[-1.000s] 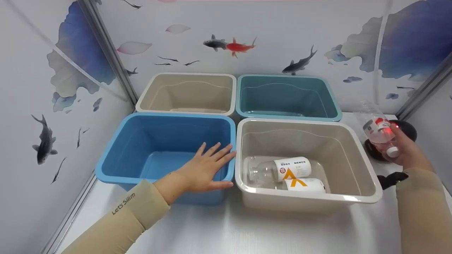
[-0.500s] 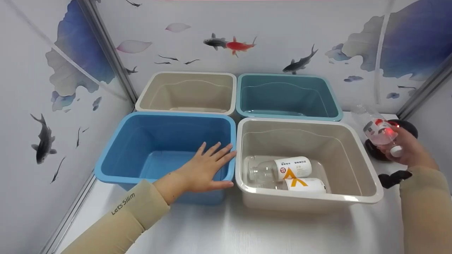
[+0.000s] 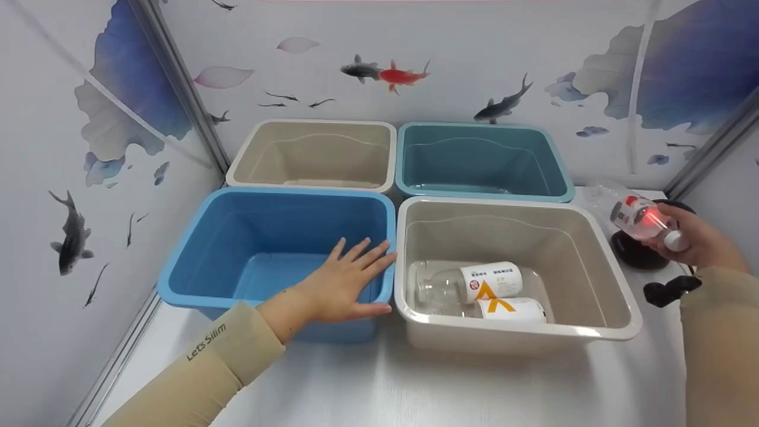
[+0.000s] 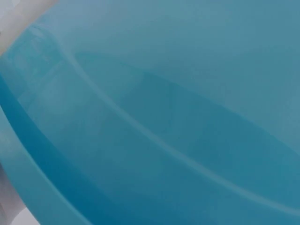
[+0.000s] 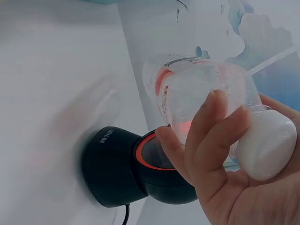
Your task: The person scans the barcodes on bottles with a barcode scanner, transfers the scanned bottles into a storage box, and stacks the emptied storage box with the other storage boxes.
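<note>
My right hand (image 3: 708,237) grips a clear plastic bottle (image 3: 631,210) near its white cap, with the base pointing up and away to the left. A red glow lights the red-and-white label. The right wrist view shows the fingers curled round the bottle's neck end beside the cap (image 5: 268,145). Close by the bottle stands a black scanner (image 5: 115,168) with an orange ring. My left hand (image 3: 338,287) lies spread, fingers straight, over the right front corner of the blue bin (image 3: 284,219). Only smooth blue bin wall (image 4: 187,117) fills most of the left wrist view.
Right of the blue bin, a beige bin (image 3: 504,341) holds a clear bottle (image 3: 498,281) and another bottle (image 3: 516,311), both white-labelled and lying down. Behind are a second beige bin (image 3: 332,154) and a teal bin (image 3: 480,163). Printed panels (image 3: 415,35) wall the table (image 3: 385,385).
My right hand has shifted to the right, and its bottle has tilted flatter, the cap end swinging right. The left hand has stayed in place.
</note>
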Tool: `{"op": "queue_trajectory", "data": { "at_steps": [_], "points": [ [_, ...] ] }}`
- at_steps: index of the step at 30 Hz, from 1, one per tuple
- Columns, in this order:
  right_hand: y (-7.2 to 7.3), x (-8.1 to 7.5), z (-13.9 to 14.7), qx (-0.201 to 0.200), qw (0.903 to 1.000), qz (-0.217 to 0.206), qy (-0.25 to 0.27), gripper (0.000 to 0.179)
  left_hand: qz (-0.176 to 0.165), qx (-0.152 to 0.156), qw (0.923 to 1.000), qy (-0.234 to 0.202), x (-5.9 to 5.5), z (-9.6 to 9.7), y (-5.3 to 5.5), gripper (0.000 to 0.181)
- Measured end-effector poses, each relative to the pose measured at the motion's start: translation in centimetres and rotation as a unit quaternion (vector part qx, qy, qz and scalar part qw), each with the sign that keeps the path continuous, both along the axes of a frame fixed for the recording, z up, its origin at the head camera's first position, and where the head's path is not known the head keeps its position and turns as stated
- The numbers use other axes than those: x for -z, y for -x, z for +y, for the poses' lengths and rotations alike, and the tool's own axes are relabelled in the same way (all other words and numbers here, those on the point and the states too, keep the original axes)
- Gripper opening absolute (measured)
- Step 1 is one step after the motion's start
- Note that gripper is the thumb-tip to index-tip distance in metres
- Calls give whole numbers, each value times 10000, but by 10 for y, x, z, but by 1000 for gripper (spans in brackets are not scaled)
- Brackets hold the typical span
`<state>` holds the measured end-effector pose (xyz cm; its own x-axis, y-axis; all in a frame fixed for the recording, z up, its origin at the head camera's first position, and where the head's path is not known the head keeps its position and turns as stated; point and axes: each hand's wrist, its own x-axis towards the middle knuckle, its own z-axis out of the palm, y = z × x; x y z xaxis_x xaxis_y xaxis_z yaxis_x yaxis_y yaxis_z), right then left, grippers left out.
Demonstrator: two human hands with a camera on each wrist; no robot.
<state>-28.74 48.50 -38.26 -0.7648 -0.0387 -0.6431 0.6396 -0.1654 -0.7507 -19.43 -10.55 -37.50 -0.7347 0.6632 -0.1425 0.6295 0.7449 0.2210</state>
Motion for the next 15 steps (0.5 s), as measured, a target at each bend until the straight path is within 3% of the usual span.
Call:
{"op": "queue_trajectory", "data": {
  "at_steps": [6,10,15],
  "points": [
    [1,-4,2,217,9996,-110,172,31,101,83,9999,-66,0,0,1,81],
    [0,-4,6,70,9998,-96,158,19,110,95,9999,-78,1,0,1,81],
    [0,-8,10,43,9977,-255,-629,28,69,75,9999,-74,1,0,1,82]
  ]
}}
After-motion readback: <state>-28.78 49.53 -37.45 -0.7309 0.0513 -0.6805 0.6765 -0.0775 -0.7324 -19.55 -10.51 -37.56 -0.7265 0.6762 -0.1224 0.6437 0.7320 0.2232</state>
